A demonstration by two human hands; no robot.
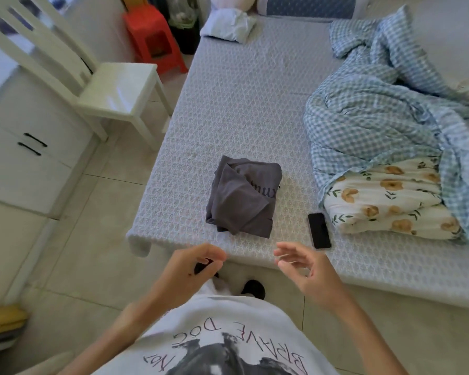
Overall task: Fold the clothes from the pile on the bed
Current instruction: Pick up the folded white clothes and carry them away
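The grey shirt (243,196) lies folded in a rough square on the bed (236,104), near the front edge, and no hand touches it. I judge that this piece is done and the person is between pieces. The next move probably calls for a reach to the right, where the blue checked cloth (385,109) lies crumpled over a flower-print cloth (390,198); whether these are clothes or bedding, I cannot tell. A phone (319,230) lies between the shirt and that heap, so the reach should pass over it.

Both hands hang in the air just in front of the bed edge, apart from each other. The left hand (192,269) has loosely curled fingers and holds nothing. The right hand (306,269) is open, its fingers spread toward the left.
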